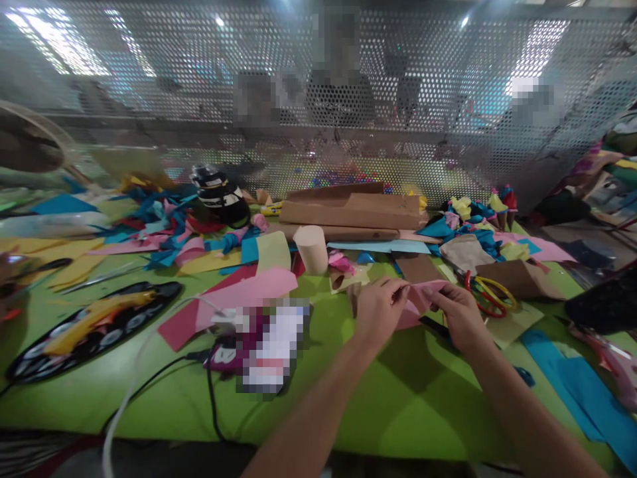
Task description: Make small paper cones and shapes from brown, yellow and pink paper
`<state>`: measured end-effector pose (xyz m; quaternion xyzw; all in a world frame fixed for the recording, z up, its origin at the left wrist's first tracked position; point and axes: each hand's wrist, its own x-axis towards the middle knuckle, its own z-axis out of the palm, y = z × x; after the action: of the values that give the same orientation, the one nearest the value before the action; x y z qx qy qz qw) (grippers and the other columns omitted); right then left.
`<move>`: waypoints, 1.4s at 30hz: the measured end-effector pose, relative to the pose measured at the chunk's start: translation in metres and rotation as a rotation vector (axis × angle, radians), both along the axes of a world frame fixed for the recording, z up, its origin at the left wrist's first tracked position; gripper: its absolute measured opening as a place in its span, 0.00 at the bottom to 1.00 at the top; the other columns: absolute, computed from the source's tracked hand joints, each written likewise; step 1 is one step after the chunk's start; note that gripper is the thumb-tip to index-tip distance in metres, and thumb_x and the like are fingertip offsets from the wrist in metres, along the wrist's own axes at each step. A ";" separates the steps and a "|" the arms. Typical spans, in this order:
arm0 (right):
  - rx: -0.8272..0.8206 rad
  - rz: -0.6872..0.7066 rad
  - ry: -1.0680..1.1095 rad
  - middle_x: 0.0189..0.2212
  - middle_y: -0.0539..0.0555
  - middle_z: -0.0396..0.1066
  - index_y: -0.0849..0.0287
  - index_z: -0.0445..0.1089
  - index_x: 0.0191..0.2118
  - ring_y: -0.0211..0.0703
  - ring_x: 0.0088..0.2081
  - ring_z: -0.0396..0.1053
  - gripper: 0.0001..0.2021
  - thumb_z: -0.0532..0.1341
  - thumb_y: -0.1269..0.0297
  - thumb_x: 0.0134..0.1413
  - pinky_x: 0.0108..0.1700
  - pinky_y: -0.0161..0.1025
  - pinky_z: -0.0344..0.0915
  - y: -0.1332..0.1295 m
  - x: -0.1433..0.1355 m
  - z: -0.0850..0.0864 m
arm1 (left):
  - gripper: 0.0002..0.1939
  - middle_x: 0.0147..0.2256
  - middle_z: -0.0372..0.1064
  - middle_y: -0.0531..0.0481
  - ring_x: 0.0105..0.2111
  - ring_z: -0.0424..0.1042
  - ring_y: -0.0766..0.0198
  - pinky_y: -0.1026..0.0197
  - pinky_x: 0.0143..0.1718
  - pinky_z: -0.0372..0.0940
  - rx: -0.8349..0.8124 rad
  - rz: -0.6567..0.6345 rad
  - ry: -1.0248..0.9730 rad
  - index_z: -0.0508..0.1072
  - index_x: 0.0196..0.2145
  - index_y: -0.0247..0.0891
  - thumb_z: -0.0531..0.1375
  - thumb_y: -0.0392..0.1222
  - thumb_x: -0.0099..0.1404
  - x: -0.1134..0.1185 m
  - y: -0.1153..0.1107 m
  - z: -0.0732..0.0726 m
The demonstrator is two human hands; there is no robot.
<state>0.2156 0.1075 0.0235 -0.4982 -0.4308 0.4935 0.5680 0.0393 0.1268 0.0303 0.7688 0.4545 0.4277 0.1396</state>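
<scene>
A piece of pink paper (421,297) is stretched between my two hands just above the green table. My left hand (379,307) pinches its left side with the fingers closed. At its right side, my right hand (460,311) grips the paper between thumb and fingers. Beneath my right hand lies a dark, flat object (434,326), partly covered. Scissors with red and yellow handles (490,295) rest just right of that hand. Beyond my left hand are a crumpled bright pink paper piece (341,261) and an upright cream-coloured roll (312,249).
A pixelated phone (276,348) lies beside a purple power strip (229,357) with cables. Blue paper sheets (580,385) are at the right, and a black tray (94,328) is at the left. Brown cardboard (351,211) and paper scraps line the back before a perforated metal screen (199,86).
</scene>
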 end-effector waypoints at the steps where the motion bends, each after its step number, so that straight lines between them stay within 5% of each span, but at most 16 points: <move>1: -0.002 0.014 0.009 0.26 0.50 0.75 0.56 0.80 0.31 0.38 0.27 0.65 0.11 0.74 0.55 0.46 0.31 0.35 0.63 0.000 -0.001 0.000 | 0.06 0.34 0.77 0.51 0.36 0.73 0.61 0.59 0.38 0.61 0.002 0.007 0.006 0.79 0.39 0.41 0.61 0.36 0.69 0.000 0.000 0.000; 11: -0.012 0.031 -0.003 0.32 0.53 0.79 0.56 0.79 0.34 0.43 0.31 0.71 0.15 0.75 0.52 0.43 0.35 0.39 0.67 -0.001 -0.010 0.000 | 0.07 0.34 0.75 0.48 0.37 0.72 0.59 0.58 0.40 0.63 0.031 0.036 0.036 0.78 0.35 0.41 0.60 0.37 0.70 0.005 -0.005 -0.001; 18: -0.040 0.129 0.003 0.23 0.51 0.73 0.56 0.80 0.33 0.43 0.28 0.68 0.13 0.74 0.52 0.48 0.31 0.38 0.63 -0.002 -0.010 -0.001 | 0.06 0.36 0.76 0.46 0.39 0.74 0.58 0.56 0.44 0.68 -0.007 0.019 -0.066 0.79 0.37 0.39 0.61 0.34 0.69 0.008 -0.005 -0.004; 28: 0.003 -0.003 -0.026 0.20 0.49 0.69 0.58 0.76 0.25 0.37 0.23 0.61 0.15 0.75 0.52 0.43 0.27 0.36 0.60 0.000 -0.007 0.004 | 0.14 0.44 0.78 0.45 0.44 0.77 0.59 0.55 0.50 0.72 -0.256 -0.205 -0.370 0.80 0.47 0.39 0.59 0.31 0.68 0.006 0.004 -0.003; 33: 0.021 0.007 -0.064 0.27 0.52 0.75 0.58 0.79 0.34 0.39 0.26 0.64 0.16 0.75 0.53 0.42 0.29 0.36 0.63 -0.001 -0.008 0.002 | 0.13 0.46 0.78 0.44 0.45 0.77 0.59 0.57 0.47 0.73 -0.348 -0.213 -0.444 0.79 0.48 0.39 0.60 0.34 0.68 0.006 0.004 -0.004; 42: 0.041 0.014 -0.044 0.28 0.51 0.75 0.56 0.80 0.35 0.38 0.27 0.65 0.12 0.73 0.56 0.46 0.30 0.36 0.62 0.000 -0.005 0.003 | 0.06 0.39 0.79 0.46 0.37 0.77 0.62 0.59 0.41 0.72 -0.439 -0.214 -0.507 0.77 0.42 0.36 0.63 0.34 0.66 0.009 0.006 -0.004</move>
<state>0.2104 0.1073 0.0261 -0.4942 -0.4566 0.4774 0.5651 0.0482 0.1331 0.0264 0.6331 0.4033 0.4802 0.4539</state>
